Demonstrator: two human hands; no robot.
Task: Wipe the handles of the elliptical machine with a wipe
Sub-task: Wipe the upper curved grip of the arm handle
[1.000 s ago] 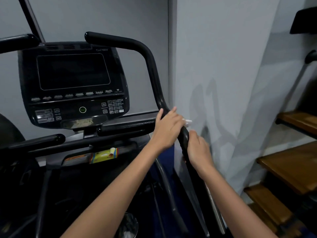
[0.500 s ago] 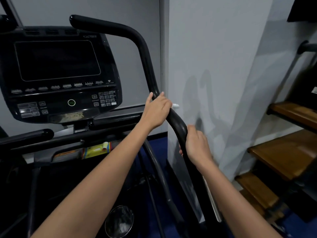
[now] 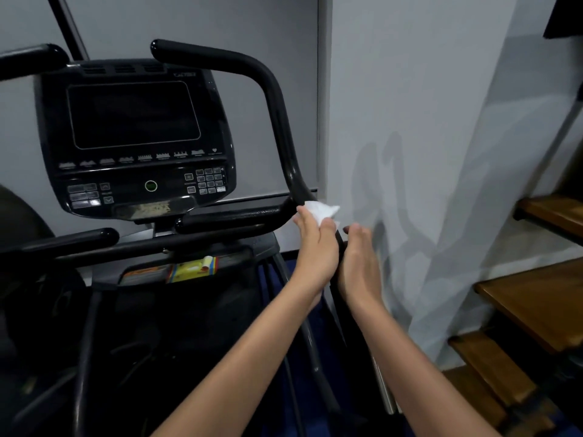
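The elliptical's black right moving handle [image 3: 277, 121] curves up from between my hands to a horizontal grip at the top. My left hand [image 3: 315, 247] presses a crumpled white wipe [image 3: 321, 211] against the handle's lower bend. My right hand [image 3: 359, 263] sits just right of the same bar, fingers curled beside it; whether it grips the bar is unclear. The left moving handle [image 3: 28, 58] shows at the top left edge. Two short fixed handles [image 3: 233, 216] [image 3: 63, 241] stick out below the console.
The black console [image 3: 135, 137] with a dark screen stands centre left. A grey wall [image 3: 410, 121] runs close along the right of the handle. Wooden stair treads [image 3: 536, 294] climb at far right. A yellow packet [image 3: 192, 268] lies in the tray under the console.
My left hand has slid down the handle with the wipe, which now shows more fully. My right hand has loosened and sits beside the bar, closer to the left hand.
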